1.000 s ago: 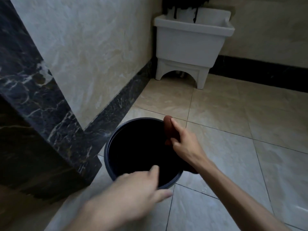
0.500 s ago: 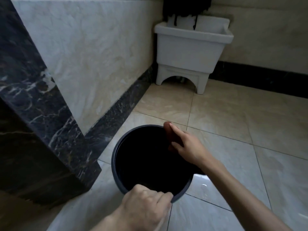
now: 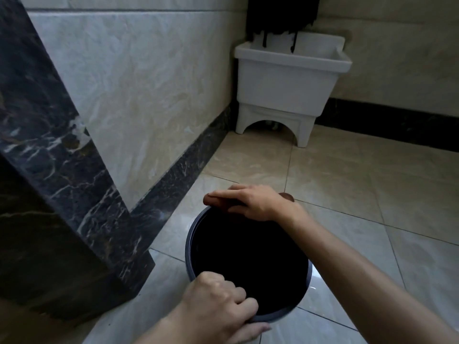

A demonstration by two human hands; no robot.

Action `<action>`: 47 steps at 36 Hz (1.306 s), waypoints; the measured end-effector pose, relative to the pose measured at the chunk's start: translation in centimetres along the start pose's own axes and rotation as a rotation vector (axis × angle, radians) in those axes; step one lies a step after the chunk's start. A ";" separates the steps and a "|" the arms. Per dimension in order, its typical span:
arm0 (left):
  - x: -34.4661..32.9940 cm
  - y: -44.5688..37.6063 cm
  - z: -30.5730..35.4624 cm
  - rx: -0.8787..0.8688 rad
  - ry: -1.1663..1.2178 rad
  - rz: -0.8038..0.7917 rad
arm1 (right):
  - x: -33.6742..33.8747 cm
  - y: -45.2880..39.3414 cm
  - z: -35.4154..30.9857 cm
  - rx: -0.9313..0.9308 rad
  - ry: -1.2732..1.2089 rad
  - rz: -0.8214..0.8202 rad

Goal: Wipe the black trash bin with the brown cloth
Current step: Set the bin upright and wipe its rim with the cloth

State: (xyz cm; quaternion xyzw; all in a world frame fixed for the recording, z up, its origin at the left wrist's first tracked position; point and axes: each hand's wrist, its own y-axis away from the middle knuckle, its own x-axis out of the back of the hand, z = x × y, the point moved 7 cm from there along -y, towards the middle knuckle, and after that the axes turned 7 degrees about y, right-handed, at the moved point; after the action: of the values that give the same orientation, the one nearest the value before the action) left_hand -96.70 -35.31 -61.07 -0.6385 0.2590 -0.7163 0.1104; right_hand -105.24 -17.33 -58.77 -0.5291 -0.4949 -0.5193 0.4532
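Observation:
The round black trash bin (image 3: 190,244) stands on the tiled floor, seen from above, its inside dark. My left hand (image 3: 218,309) grips the bin's near rim, fingers curled over the edge. My right hand (image 3: 253,201) lies flat on the brown cloth (image 3: 216,201) and presses it onto the far rim. The cloth shows beneath my fingers at the left, and a small piece of it sticks out behind my wrist. Most of the cloth is hidden under the hand.
A dark marble pillar (image 3: 49,207) stands close on the left of the bin. A white floor sink on legs (image 3: 290,90) sits in the far corner with a black mop head (image 3: 280,13) hanging above it. Beige floor tiles (image 3: 372,194) spread to the right.
My right hand has slid the cloth along the rim from the right side toward the far side and now lies flat. My left hand has closed on the near rim.

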 end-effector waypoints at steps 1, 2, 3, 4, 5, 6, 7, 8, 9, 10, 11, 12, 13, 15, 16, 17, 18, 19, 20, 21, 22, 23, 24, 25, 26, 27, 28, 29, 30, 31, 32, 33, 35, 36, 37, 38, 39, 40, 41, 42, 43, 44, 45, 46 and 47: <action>-0.4 -0.1 0.1 0.019 -0.019 -0.024 | 0.0 0.4 0.1 -0.020 0.014 0.031; -0.8 -0.2 0.3 0.030 -0.042 -0.047 | -0.1 0.8 0.2 -0.042 0.023 0.064; -1.3 -0.5 0.8 0.036 -0.063 -0.072 | -0.2 1.3 0.3 -0.071 0.024 0.094; -1.9 -0.8 1.5 0.040 -0.084 -0.086 | -0.3 1.7 0.4 -0.101 0.016 0.122; -2.5 -1.3 2.3 0.062 -0.109 -0.094 | -0.4 2.1 0.4 -0.135 0.002 0.140; -3.1 -1.9 3.1 0.110 -0.138 -0.102 | -0.5 2.5 0.4 -0.171 -0.013 0.150; -3.7 -2.5 3.7 0.184 -0.161 -0.125 | -0.7 2.9 0.4 -0.214 -0.025 0.151; -4.3 -3.1 4.1 0.275 -0.176 -0.151 | -0.9 3.3 0.4 -0.260 -0.033 0.157; -4.8 -3.5 4.1 0.371 -0.188 -0.180 | -1.1 3.7 0.3 -0.310 -0.037 0.163; -5.1 -3.8 3.9 0.453 -0.197 -0.200 | -1.4 4.2 0.3 -0.359 -0.042 0.169; -5.4 -4.0 3.5 0.523 -0.203 -0.213 | -1.7 4.8 0.4 -0.405 -0.044 0.170; -5.5 -4.1 3.1 0.569 -0.215 -0.216 | -2.0 5.3 0.5 -0.447 -0.041 0.167; -5.5 -4.0 3.0 0.596 -0.226 -0.210 | -2.3 5.8 0.6 -0.484 -0.036 0.159; -5.5 -3.7 2.9 0.598 -0.239 -0.192 | -2.6 7.1 0.9 -0.547 -0.062 0.144; -5.5 -3.6 3.1 0.583 -0.234 -0.185 | -2.7 7.8 1.1 -0.570 -0.095 0.134; -5.5 -3.5 3.1 0.567 -0.233 -0.181 | -2.7 8.7 1.2 -0.588 -0.132 0.122; -5.3 -3.4 3.1 0.554 -0.237 -0.175 | -2.7 9.6 1.3 -0.604 -0.169 0.110; -5.1 -3.5 3.1 0.539 -0.245 -0.168 | -2.7 10.5 1.1 -0.622 -0.203 0.097; -4.9 -3.6 3.0 0.518 -0.251 -0.167 | -2.8 11.5 0.8 -0.642 -0.232 0.089; -4.8 -3.7 3.0 0.496 -0.253 -0.172 | -2.9 12.5 0.3 -0.661 -0.252 0.085; -4.7 -3.8 3.0 0.475 -0.252 -0.185 | -3.1 13.4 -0.3 -0.682 -0.265 0.078; -4.7 -3.8 3.0 0.458 -0.243 -0.204 | -3.3 14.2 -0.9 -0.705 -0.279 0.069; -4.7 -3.9 3.0 0.437 -0.228 -0.223 | -3.5 14.8 -1.3 -0.733 -0.301 0.066; -4.7 -3.9 3.1 0.410 -0.213 -0.236 | -3.7 15.4 -1.6 -0.761 -0.326 0.071; -4.7 -3.9 3.2 0.377 -0.199 -0.249 | -3.9 15.8 -1.5 -0.790 -0.350 0.081; -4.6 -4.1 3.3 0.336 -0.189 -0.261 | -4.0 16.0 -1.3 -0.813 -0.370 0.088; -4.5 -4.1 3.4 0.287 -0.190 -0.273 | -4.0 16.2 -1.1 -0.827 -0.387 0.094; -4.4 -4.2 3.4 0.236 -0.200 -0.278 | -3.8 16.2 -0.8 -0.828 -0.404 0.105; -4.4 -4.1 3.4 0.186 -0.217 -0.282 | -3.7 16.0 -0.5 -0.819 -0.413 0.110; -4.4 -3.9 3.2 0.136 -0.240 -0.284 | -3.4 15.7 -0.3 -0.803 -0.412 0.109; -4.6 -3.6 3.1 0.088 -0.262 -0.285 | -3.2 15.3 0.1 -0.784 -0.396 0.098; -4.6 -3.4 3.0 0.047 -0.275 -0.285 | -2.9 14.8 0.7 -0.762 -0.363 0.088; -4.2 -3.1 2.9 -0.020 -0.247 -0.282 | -2.5 13.5 2.3 -0.713 -0.256 0.062; -4.0 -3.0 3.0 -0.052 -0.222 -0.280 | -2.3 12.6 3.2 -0.678 -0.214 0.047; -3.6 -2.9 3.1 -0.085 -0.205 -0.274 | -2.1 11.6 3.9 -0.628 -0.197 0.031; -3.4 -2.7 3.2 -0.111 -0.189 -0.270 | -1.9 10.5 4.4 -0.571 -0.205 0.012; -3.0 -2.6 3.2 -0.129 -0.174 -0.268 | -1.6 9.6 4.8 -0.514 -0.231 -0.008; -3.0 -2.4 3.1 -0.141 -0.167 -0.271 | -1.4 8.8 4.9 -0.469 -0.262 -0.023; -2.9 -2.4 3.0 -0.145 -0.171 -0.272 | -1.2 8.2 5.0 -0.437 -0.288 -0.026; -3.0 -2.3 2.8 -0.140 -0.179 -0.270 | -1.1 7.9 5.1 -0.421 -0.304 -0.021; -3.1 -2.3 2.7 -0.123 -0.182 -0.265 | -1.1 7.8 5.1 -0.416 -0.311 -0.013; -3.2 -2.4 2.5 -0.101 -0.179 -0.259 | -1.2 7.9 5.1 -0.421 -0.312 -0.008; -3.3 -2.4 2.5 -0.082 -0.176 -0.255 | -1.3 8.2 5.0 -0.433 -0.306 -0.003; -3.4 -2.4 2.5 -0.067 -0.174 -0.256 | -1.5 8.8 4.9 -0.454 -0.296 0.002; -3.5 -2.3 2.5 -0.057 -0.172 -0.260 | -1.8 9.6 4.7 -0.485 -0.288 0.009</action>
State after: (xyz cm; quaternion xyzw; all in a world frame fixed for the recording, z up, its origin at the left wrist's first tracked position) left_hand -93.29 -32.21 -62.76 -0.7285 0.1842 -0.6595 0.0204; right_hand -95.13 -13.70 -60.45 -0.6927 -0.4132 -0.5399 0.2408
